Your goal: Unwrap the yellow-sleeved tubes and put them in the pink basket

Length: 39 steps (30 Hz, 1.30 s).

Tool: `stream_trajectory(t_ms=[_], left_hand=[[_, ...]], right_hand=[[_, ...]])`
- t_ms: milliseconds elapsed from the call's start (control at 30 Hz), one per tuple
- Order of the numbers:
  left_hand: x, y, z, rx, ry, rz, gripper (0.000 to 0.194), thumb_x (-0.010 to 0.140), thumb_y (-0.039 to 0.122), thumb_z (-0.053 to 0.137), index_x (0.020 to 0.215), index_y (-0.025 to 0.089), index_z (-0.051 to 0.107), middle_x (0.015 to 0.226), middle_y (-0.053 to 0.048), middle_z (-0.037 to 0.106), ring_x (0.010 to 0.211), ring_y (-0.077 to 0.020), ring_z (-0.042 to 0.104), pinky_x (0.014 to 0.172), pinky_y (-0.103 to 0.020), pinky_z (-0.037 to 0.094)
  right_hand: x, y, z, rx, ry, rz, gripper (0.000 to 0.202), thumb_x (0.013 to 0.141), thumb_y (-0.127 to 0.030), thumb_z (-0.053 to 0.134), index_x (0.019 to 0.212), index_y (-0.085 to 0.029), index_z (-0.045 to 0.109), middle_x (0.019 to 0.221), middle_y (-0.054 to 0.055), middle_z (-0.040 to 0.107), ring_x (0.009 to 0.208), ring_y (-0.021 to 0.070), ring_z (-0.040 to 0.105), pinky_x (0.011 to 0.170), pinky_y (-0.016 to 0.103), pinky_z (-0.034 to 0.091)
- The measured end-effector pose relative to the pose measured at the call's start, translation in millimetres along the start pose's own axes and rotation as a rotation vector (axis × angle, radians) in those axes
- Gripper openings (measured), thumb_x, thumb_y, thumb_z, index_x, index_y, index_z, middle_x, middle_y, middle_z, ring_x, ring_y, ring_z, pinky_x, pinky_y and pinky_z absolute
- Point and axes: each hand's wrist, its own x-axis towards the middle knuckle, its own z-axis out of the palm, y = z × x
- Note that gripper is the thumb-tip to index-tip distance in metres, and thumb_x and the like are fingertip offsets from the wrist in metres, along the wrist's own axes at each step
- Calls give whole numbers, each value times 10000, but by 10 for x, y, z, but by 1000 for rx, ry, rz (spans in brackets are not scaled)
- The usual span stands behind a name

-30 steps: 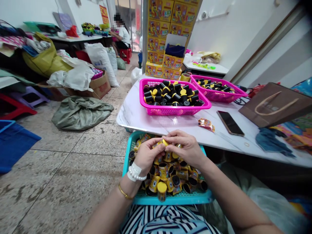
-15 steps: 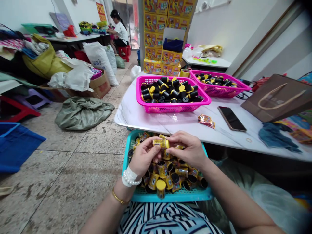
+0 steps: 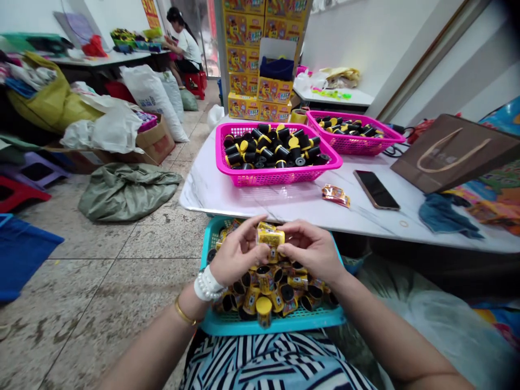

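Note:
Both hands meet over a teal basket (image 3: 280,326) on my lap. Between them is a small canister (image 3: 271,237) with a printed yellow wrapper, lying sideways. My left hand (image 3: 238,253) grips its left end, thumb below and forefinger raised above. My right hand (image 3: 312,250) pinches the right end with thumb and fingers. The basket below holds many similar wrapped canisters, some showing black ends. One with a yellow lid (image 3: 264,306) stands at the near side. My fingers partly hide the held canister's ends.
A white table (image 3: 199,187) ahead bears a pink basket (image 3: 280,177) of black canisters with yellow lids, a second pink basket (image 3: 357,146), printed wrappers (image 3: 336,195), a phone (image 3: 376,189) and a brown paper bag (image 3: 450,154). A co-worker (image 3: 187,49) sits at the far left.
The left forefinger has lifted and straightened, and the canister's wrapper shows more fully between the hands. The view has shifted slightly, so the surroundings sit further left.

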Motion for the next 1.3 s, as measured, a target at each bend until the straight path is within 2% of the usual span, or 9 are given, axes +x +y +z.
stream_trajectory(t_ms=[133, 267, 400, 500, 667, 800, 900, 1000, 1300], left_hand=[[-105, -61, 31, -237, 99, -250, 484, 809, 495, 740, 1127, 142, 649, 667, 3, 646, 435, -71, 536, 410, -169, 401], [-90, -75, 57, -319, 133, -388, 451, 767, 559, 754, 824, 132, 620, 513, 36, 582, 295, -18, 369, 306, -135, 236], [-92, -77, 118, -532, 58, -382, 467, 735, 531, 794, 910, 136, 615, 535, 37, 591, 303, 0, 343, 313, -112, 220], [-122, -103, 176, -663, 21, -369, 431, 703, 439, 847, 876, 141, 589, 522, 71, 545, 306, 18, 296, 319, -100, 221], [-114, -91, 281, -669, 40, -384, 446, 709, 490, 833, 765, 150, 550, 471, 90, 513, 272, 16, 251, 282, -105, 206], [-83, -34, 345, -666, 5, -378, 468, 692, 521, 831, 722, 136, 566, 426, 86, 514, 238, 11, 240, 258, -113, 191], [-86, -24, 383, -667, 13, -386, 466, 690, 511, 838, 712, 141, 556, 402, 93, 508, 211, 3, 249, 240, -118, 181], [-100, -35, 425, -672, 47, -386, 471, 711, 531, 817, 699, 143, 549, 379, 92, 500, 198, -7, 265, 234, -123, 197], [-102, -6, 479, -640, 87, -460, 573, 742, 637, 741, 565, 128, 546, 299, 77, 412, 196, -7, 239, 232, -118, 193]], right_hand=[[26, -27, -34, -277, -128, -345, 287, 731, -240, 838, 1005, -229, 752, 1051, 80, 682, 913, 191, 690, 782, 324, 627], [13, -1, -11, -150, -274, -234, 384, 787, -228, 800, 1160, -266, 719, 1133, 74, 623, 863, 154, 679, 717, 288, 641], [-84, 33, 99, 90, -100, -129, 140, 757, -225, 826, 885, -247, 773, 921, 22, 599, 726, 128, 650, 569, 256, 631], [-127, 32, 140, 203, -41, -55, 127, 765, -266, 821, 876, -249, 762, 938, 13, 579, 653, 111, 635, 536, 281, 630], [-102, 11, 98, 30, -45, -149, 195, 774, -284, 819, 964, -266, 784, 955, 41, 634, 842, 161, 641, 716, 307, 576], [-129, 18, 90, 42, 60, -250, 79, 776, -230, 816, 834, -264, 774, 839, 15, 623, 749, 136, 614, 641, 266, 517], [-165, 0, 90, -24, 23, -245, 172, 803, -215, 788, 959, -285, 777, 900, 26, 617, 758, 134, 605, 595, 249, 492], [-178, -40, 93, -67, -28, -244, 198, 796, -222, 794, 979, -296, 785, 920, 28, 602, 777, 138, 602, 588, 249, 502], [-216, -51, 187, 7, 100, -230, 39, 806, -236, 776, 818, -256, 745, 863, 6, 540, 635, 102, 576, 521, 244, 563]])
